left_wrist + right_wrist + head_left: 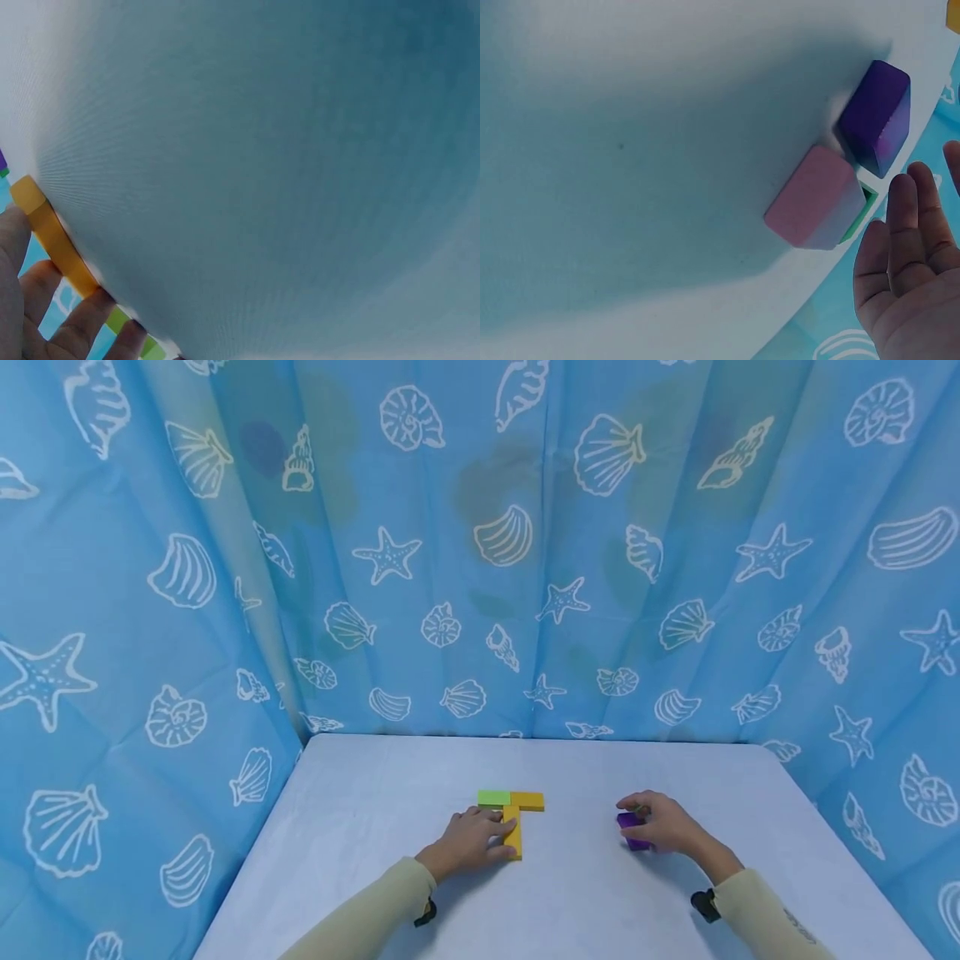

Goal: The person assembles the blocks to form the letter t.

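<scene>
My left hand [468,843] rests against a long yellow block [513,835] on the white table, its fingers spread. That block meets a light green block [493,797] and a second yellow block [531,802], making a T shape. In the left wrist view, fingertips touch the side of the yellow block [60,244]. My right hand [660,825] is beside a purple block [632,832], fingers loosely extended. The right wrist view shows the purple block [874,120], a pink block [814,199] and a partly hidden green piece [861,214] near the fingers [904,232].
The white table [375,785] reaches back to a blue curtain [450,568] printed with shells and starfish. Curtain also hangs along the left and right sides. A dark strap [705,906] is on the right wrist.
</scene>
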`<state>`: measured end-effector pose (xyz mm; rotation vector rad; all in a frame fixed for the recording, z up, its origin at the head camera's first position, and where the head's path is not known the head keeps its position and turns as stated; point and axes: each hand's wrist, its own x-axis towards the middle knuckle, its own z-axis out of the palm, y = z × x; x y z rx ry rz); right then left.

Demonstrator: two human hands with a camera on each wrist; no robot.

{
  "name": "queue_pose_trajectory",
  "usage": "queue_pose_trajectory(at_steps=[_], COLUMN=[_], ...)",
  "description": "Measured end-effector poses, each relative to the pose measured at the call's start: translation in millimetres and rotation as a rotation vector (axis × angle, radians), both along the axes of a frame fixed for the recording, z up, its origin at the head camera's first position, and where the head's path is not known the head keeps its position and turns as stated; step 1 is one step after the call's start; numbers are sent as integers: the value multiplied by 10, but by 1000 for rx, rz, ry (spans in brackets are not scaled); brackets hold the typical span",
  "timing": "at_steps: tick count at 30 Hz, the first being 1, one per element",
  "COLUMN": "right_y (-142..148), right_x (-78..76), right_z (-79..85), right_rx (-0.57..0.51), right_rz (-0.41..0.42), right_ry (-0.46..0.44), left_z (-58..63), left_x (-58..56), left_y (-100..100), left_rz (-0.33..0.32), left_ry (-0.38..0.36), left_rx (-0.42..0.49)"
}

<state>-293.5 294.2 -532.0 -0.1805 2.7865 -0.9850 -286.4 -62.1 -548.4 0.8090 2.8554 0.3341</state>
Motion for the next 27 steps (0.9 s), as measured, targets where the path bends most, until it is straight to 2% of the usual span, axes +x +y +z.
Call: queue_pose_trajectory(at_steps=[10, 21, 27], right_y=[-15, 25, 21], right_x=[43, 78, 100], right_z=[-22, -59, -66], right_rx=[95, 77, 101], right_rz=[109, 59, 70], right_ry=[98, 63, 39], left_z=[-27, -20, -60], left_x=[11, 20, 1], left_y=[-4, -26, -20], left_rz=[2, -4, -8], left_ry=[4, 10, 10], left_rx=[15, 18, 29])
